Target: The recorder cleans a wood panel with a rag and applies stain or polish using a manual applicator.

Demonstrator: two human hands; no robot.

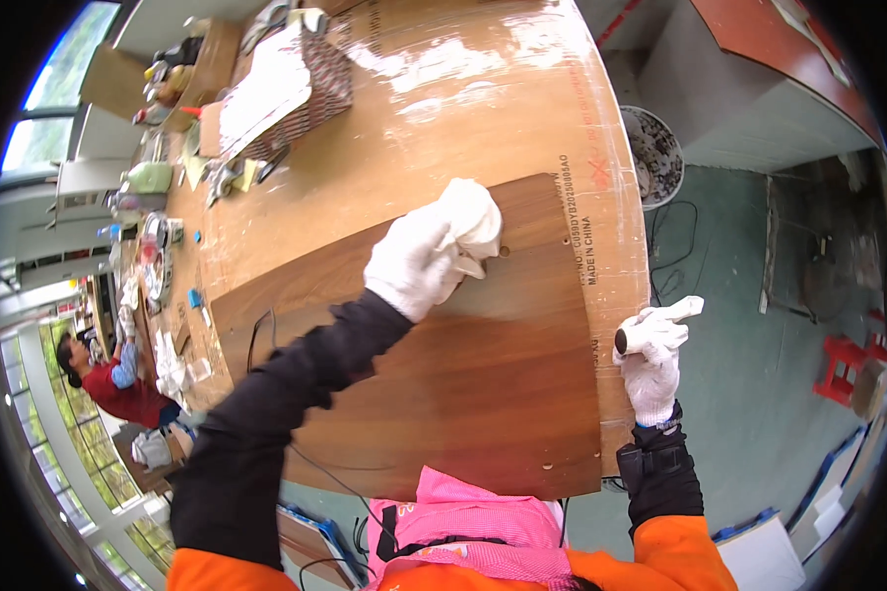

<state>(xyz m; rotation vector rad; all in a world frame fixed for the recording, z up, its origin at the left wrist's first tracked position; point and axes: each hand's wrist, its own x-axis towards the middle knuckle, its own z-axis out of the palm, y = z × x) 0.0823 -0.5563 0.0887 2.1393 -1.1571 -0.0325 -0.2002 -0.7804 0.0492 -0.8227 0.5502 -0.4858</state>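
My left hand (411, 258), in a white knit glove, is closed around a bunched white cloth (471, 219). The cloth lies against the upper part of a brown wood-grain panel (522, 394), next to a small dark round spot. My right hand (650, 360), also gloved in white, is beside the table's right edge. Its fingers wrap around a white stick-like thing with a dark round end (633, 341); its other end points right. I cannot make out its exact kind.
The panel rests on a large board-topped table (453, 118). A patterned box (301, 94) stands at the back left, near bottles (150, 177) and small blue pieces. A bucket (652, 158) sits beyond the right edge; a red stool (840, 366) is further right. Another person (118, 384) works at left.
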